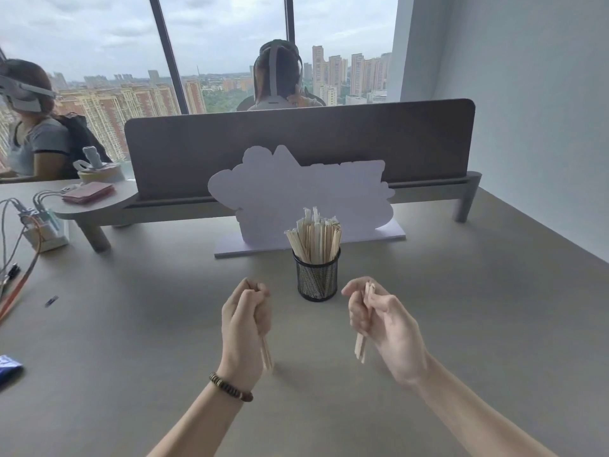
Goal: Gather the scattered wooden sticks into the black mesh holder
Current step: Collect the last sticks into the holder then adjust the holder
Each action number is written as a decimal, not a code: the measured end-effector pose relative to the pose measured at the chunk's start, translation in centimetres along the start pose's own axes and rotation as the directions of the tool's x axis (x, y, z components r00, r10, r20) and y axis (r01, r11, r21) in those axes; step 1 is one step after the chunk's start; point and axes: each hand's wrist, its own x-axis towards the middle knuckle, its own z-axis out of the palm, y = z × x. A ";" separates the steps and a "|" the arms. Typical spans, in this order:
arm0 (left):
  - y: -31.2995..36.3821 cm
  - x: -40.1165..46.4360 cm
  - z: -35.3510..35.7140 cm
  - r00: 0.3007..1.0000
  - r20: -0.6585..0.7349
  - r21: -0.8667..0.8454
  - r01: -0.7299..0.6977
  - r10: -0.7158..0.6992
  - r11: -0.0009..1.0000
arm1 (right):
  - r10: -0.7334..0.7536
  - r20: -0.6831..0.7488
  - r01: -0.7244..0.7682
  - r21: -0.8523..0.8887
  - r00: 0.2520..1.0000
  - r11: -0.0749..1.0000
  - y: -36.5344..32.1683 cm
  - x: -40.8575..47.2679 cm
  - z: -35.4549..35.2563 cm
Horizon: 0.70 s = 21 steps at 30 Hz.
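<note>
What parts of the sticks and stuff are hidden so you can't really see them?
All in the head view:
- Sticks in the left hand: mostly hidden by the fingers, so no count.
- Sticks in the right hand: middles covered by fingers; two or three, unclear.
- Sticks in the mesh holder: too tightly packed to count.
- Blue packet: cut off by the left edge.

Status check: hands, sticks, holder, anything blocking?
Left hand grips sticks; right hand grips its own sticks. Black mesh holder upright between them, already packed with sticks. Path clear.
</note>
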 end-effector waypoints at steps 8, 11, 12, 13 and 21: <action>-0.9 -0.1 -1.6 0.991 0.134 0.036 0.000 -0.005 0.999 | -0.088 -0.045 0.052 -0.520 0.995 0.853 1.0 -0.3 -1.4; -0.9 -0.6 -3.4 0.959 0.276 0.417 -0.176 0.060 0.892 | -0.115 0.017 0.097 -0.668 0.993 0.738 0.5 -0.7 -2.5; -0.9 -0.8 -4.0 0.941 0.332 0.525 -0.242 0.066 0.816 | -0.118 0.027 0.103 -0.707 0.993 0.700 0.3 -0.7 -2.9; -0.8 -0.9 -4.5 0.927 0.371 0.586 -0.283 0.060 0.759 | -0.122 0.029 0.104 -0.733 0.992 0.672 0.0 -0.7 -3.3; 0.8 0.2 -5.1 0.929 0.370 0.553 -0.206 -0.017 0.808 | -0.162 -0.045 0.090 -0.670 0.986 0.737 -2.9 0.9 -4.5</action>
